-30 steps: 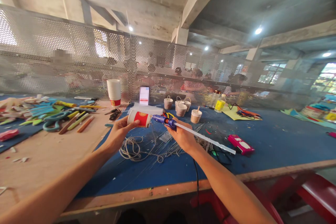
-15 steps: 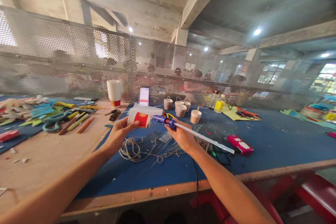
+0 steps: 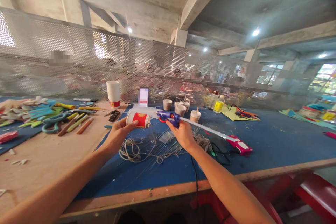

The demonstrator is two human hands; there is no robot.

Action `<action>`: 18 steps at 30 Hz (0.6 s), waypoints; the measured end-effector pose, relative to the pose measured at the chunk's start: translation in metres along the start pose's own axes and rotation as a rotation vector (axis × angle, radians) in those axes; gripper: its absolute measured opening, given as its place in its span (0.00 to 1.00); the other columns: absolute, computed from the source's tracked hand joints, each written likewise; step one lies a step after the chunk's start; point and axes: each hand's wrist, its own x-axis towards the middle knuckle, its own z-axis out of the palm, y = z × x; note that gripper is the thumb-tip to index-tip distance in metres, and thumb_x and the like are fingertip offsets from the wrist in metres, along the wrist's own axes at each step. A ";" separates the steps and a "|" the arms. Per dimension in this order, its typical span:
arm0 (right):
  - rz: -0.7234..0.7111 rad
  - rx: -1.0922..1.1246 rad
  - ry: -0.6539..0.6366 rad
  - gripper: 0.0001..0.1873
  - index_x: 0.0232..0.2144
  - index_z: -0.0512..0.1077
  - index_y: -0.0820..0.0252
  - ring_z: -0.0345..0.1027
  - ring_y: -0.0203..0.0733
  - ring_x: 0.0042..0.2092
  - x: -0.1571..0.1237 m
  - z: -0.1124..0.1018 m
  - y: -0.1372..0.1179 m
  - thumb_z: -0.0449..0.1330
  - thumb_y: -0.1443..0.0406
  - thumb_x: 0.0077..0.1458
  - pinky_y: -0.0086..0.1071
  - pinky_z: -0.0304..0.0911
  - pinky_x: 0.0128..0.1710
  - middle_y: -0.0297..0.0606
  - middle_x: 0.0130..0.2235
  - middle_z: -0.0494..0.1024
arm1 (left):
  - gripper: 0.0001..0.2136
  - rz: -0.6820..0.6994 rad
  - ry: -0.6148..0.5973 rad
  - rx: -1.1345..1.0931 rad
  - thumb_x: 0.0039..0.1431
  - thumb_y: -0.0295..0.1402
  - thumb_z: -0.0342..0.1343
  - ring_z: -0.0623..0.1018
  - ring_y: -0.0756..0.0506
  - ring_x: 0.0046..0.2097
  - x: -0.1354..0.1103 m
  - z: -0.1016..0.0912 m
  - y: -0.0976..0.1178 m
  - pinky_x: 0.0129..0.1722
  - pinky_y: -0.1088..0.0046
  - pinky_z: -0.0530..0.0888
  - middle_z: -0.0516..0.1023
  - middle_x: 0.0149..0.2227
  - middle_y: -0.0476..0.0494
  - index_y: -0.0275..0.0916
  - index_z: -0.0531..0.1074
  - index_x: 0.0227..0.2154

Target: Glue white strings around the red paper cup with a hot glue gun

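My left hand (image 3: 118, 134) is wrapped round a red and white paper cup (image 3: 138, 119), held on its side above the blue table mat (image 3: 275, 140). My right hand (image 3: 182, 133) grips a blue glue gun (image 3: 168, 116) with a long clear glue stick (image 3: 207, 129) jutting out behind it. The gun's nozzle points at the cup's base, a short gap away. A tangle of twine (image 3: 133, 148) lies on the mat under both hands. The gun's black cord (image 3: 195, 178) hangs down over the table edge.
A pink box (image 3: 239, 145) lies right of my right hand. Several small twine-wrapped cups (image 3: 181, 108) stand behind, a stack of paper cups (image 3: 113, 92) to the left. Pencils and large scissors (image 3: 54, 120) lie at far left. A perforated metal screen (image 3: 78, 63) backs the table; people sit beyond it.
The glue gun has lifted slightly and drawn back a little to the right of the cup. My left hand and the cup have barely moved.
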 end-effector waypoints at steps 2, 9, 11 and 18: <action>0.122 0.135 -0.027 0.19 0.40 0.75 0.58 0.77 0.48 0.31 0.004 -0.001 0.003 0.61 0.48 0.61 0.33 0.66 0.32 0.40 0.29 0.81 | 0.18 0.011 0.017 -0.018 0.46 0.40 0.74 0.84 0.41 0.36 0.003 0.000 0.000 0.37 0.67 0.79 0.87 0.36 0.40 0.37 0.83 0.39; 0.449 0.565 -0.135 0.12 0.38 0.65 0.55 0.66 0.36 0.21 0.013 0.006 0.019 0.59 0.56 0.56 0.28 0.62 0.23 0.24 0.20 0.69 | 0.13 -0.035 0.035 -0.079 0.47 0.38 0.74 0.82 0.44 0.35 0.007 -0.004 -0.007 0.36 0.70 0.78 0.86 0.33 0.43 0.37 0.82 0.34; 0.472 0.543 -0.154 0.10 0.36 0.66 0.56 0.68 0.37 0.23 0.014 0.008 0.022 0.58 0.57 0.56 0.29 0.62 0.24 0.28 0.24 0.72 | 0.14 -0.033 0.041 -0.080 0.46 0.38 0.74 0.81 0.45 0.34 0.008 -0.005 -0.008 0.36 0.71 0.78 0.86 0.33 0.43 0.38 0.82 0.34; 0.468 0.271 -0.249 0.18 0.26 0.75 0.59 0.69 0.40 0.30 0.014 0.010 0.037 0.63 0.51 0.55 0.29 0.55 0.28 0.32 0.23 0.72 | 0.15 0.019 0.032 -0.057 0.48 0.39 0.73 0.81 0.43 0.37 0.009 -0.007 -0.008 0.40 0.69 0.77 0.87 0.37 0.42 0.39 0.83 0.38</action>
